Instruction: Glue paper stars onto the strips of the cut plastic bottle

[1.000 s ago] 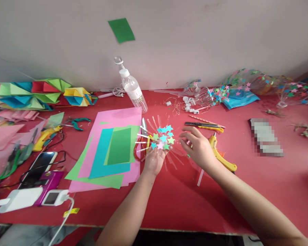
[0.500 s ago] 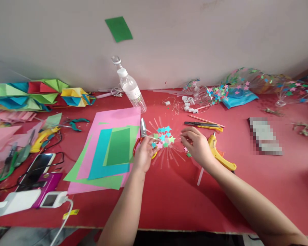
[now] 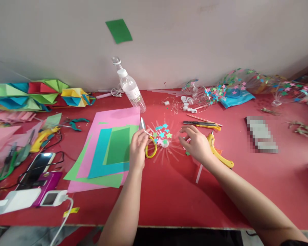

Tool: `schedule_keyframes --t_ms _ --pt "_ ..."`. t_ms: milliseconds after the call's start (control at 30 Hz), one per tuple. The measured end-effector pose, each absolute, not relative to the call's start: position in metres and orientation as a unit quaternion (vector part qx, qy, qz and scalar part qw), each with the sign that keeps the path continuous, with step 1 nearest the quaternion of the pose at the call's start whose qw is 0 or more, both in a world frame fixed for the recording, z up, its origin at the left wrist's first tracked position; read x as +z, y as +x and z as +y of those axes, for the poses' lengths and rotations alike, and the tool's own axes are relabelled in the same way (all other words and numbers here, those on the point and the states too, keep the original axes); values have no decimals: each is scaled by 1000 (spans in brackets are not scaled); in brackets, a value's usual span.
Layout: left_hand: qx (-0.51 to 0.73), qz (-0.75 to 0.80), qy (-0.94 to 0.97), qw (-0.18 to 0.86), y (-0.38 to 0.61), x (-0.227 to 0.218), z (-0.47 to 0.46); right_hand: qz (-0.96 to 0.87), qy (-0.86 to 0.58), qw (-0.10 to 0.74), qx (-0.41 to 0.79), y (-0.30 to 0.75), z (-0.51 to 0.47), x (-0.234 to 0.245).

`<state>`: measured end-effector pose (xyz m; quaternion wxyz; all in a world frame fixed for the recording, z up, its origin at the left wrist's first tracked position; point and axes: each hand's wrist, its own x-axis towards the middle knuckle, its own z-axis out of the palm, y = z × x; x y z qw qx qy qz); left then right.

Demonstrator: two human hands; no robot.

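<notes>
A clear plastic piece cut into radiating strips (image 3: 165, 143) lies on the red table, with blue, green and pink paper stars (image 3: 160, 140) about its middle. My left hand (image 3: 138, 147) is to its left, thumb and fingers pinched together on a thin pale thing that I cannot make out. Just beneath that hand are scissors with a yellow handle loop (image 3: 151, 152), partly covered by it. On the other side, my right hand (image 3: 196, 143) hovers with curved fingers and a gap between thumb and forefinger. A few more stars (image 3: 187, 153) show below its fingertips.
Coloured paper sheets (image 3: 118, 147) lie at left, a plastic bottle (image 3: 130, 90) behind them. Right of the strips are a box cutter (image 3: 201, 124), a yellow glue gun (image 3: 222, 157) and a blurred-out phone-like object (image 3: 263, 135). Phones and cables (image 3: 38, 167) crowd the far left.
My left hand has moved left, away from the stars, baring more of the yellow scissor handle. My right hand has shifted slightly left, its fingertips looking farther apart.
</notes>
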<state>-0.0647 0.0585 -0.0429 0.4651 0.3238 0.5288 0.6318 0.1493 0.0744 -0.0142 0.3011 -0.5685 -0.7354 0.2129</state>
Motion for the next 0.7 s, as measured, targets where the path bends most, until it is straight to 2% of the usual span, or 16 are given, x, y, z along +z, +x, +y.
schedule_keyframes --t_ms 267,467,533,600,700 --pt "632 549 350 420 -70 -46 63 -734 -585 293 182 155 75 -5" --pt "643 551 343 407 -71 -47 65 -722 -595 321 148 172 81 9" --pt "646 550 340 407 -71 -47 66 -731 -616 263 128 179 84 13" --pt "648 547 336 409 -71 -48 67 -752 -627 169 112 186 86 14" --pt "655 543 329 410 -72 -49 69 -789 -600 68 114 190 86 6"
